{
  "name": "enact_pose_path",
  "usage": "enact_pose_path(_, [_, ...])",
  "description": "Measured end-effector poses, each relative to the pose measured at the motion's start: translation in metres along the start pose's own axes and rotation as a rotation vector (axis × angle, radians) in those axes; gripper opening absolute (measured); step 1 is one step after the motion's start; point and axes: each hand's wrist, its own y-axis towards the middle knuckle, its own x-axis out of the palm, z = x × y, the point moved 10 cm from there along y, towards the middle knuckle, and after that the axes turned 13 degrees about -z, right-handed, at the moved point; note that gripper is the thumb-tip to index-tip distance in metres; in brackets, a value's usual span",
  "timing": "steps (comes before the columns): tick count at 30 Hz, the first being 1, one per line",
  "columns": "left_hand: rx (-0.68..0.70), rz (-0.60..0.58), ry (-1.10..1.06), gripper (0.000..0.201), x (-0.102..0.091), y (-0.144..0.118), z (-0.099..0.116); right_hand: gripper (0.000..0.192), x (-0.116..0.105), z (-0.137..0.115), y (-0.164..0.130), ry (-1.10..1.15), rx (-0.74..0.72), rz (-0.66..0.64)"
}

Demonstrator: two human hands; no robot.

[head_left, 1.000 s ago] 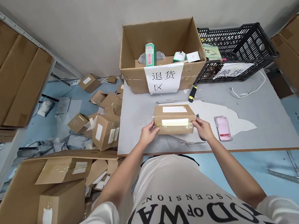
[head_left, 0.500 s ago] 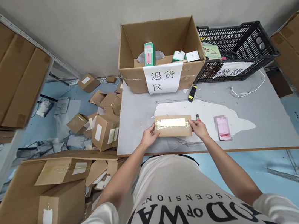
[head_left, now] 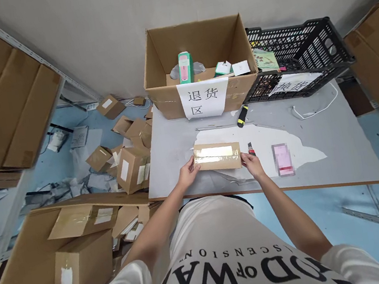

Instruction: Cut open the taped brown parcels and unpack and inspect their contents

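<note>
Small box: a flat brown box (head_left: 217, 156) with shiny tape on top lies on the gray table (head_left: 340, 155), near the front edge.
Left hand: the left hand (head_left: 188, 173) grips the left end of the small box, thumb on top, fingers curled around the side.
Right hand: the right hand (head_left: 252, 165) grips the right end of the small box the same way.
Cutter: a little red cutter (head_left: 251, 149) lies just beside the right hand.
Pink thing: a pink thing (head_left: 282, 159) lies further right on the table, too blurred to make out.
Big box: an open big box (head_left: 198, 63) with a paper sign stands at the back.
Black crate: a black crate (head_left: 300, 53) sits right of the big box.
Yellow and black tool: a yellow and black tool (head_left: 242, 115) lies in front of the big box.
</note>
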Motion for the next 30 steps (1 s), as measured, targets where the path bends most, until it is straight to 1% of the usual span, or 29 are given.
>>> enact_pose_path(2, [-0.007,0.023,0.016,0.083,-0.001,-0.003,-0.002,0.061,-0.014,0.011,-0.006,0.014,0.033,0.055])
enact_pose_path(3, [-0.008,0.037,0.028,0.082,-0.002,-0.004,-0.002,0.059,-0.026,0.017,-0.01,-0.025,0.056,0.102])
enact_pose_path(6, [-0.008,0.076,0.064,0.077,-0.003,-0.007,-0.001,0.052,-0.061,0.032,-0.025,-0.273,0.144,0.236])
enact_pose_path(8, [-0.013,0.092,0.091,0.074,-0.003,-0.009,0.001,0.052,-0.074,0.044,-0.03,-0.43,0.201,0.247])
enact_pose_path(10, [-0.018,0.104,0.13,0.073,-0.002,-0.011,0.003,0.056,-0.074,0.054,-0.029,-0.544,0.223,0.196])
enact_pose_path(12, [-0.013,0.122,0.202,0.071,-0.002,-0.015,0.009,0.062,-0.066,0.061,-0.025,-0.626,0.224,0.142])
enact_pose_path(15, [0.056,0.142,0.401,0.066,0.002,-0.024,0.031,0.074,-0.055,0.066,-0.018,-0.715,0.284,0.103])
enact_pose_path(17, [0.153,0.105,0.565,0.061,0.014,-0.03,0.049,0.079,-0.05,0.066,-0.013,-0.776,0.351,0.09])
enact_pose_path(20, [0.292,-0.022,0.794,0.055,0.044,-0.041,0.068,0.079,-0.047,0.063,-0.008,-0.843,0.424,0.064])
enact_pose_path(22, [0.333,-0.109,0.931,0.053,0.064,-0.046,0.07,0.077,-0.048,0.062,-0.006,-0.869,0.468,0.05])
enact_pose_path(24, [0.333,-0.171,1.04,0.053,0.077,-0.048,0.066,0.075,-0.048,0.061,-0.006,-0.891,0.497,0.034])
enact_pose_path(26, [0.311,-0.197,1.109,0.053,0.083,-0.048,0.06,0.071,-0.047,0.06,-0.005,-0.911,0.507,0.02])
enact_pose_path(28, [0.284,-0.21,1.15,0.053,0.085,-0.047,0.054,0.068,-0.046,0.059,-0.005,-0.913,0.501,0.011])
enact_pose_path(30, [0.263,-0.227,1.183,0.054,0.086,-0.046,0.05,0.068,-0.046,0.054,-0.005,-0.877,0.463,0.013])
